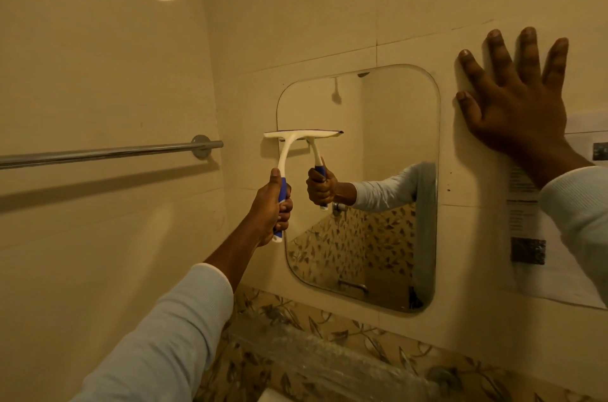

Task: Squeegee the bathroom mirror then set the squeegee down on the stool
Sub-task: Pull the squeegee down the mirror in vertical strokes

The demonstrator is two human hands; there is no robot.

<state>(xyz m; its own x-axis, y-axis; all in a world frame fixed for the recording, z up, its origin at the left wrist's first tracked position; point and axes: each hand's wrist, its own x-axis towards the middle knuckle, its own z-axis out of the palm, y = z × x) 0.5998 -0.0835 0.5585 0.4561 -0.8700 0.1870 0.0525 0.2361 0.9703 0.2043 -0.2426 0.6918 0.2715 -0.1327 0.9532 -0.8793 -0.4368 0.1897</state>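
The squeegee (297, 151), fisted by the left hand (274, 207) at frame centre, overhangs the mirror (394, 145) edge; streaks could be left there, though blade contact cannot be confirmed. The right hand (516, 105) is spread flat on the wall (329, 7).

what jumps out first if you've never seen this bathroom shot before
The white and blue squeegee stands out, gripped by the left hand, its blade at the left edge of the rounded wall mirror, about a third of the way down. Right of the mirror, the right hand is spread flat on the tiled wall. A chrome towel bar runs along the left wall.
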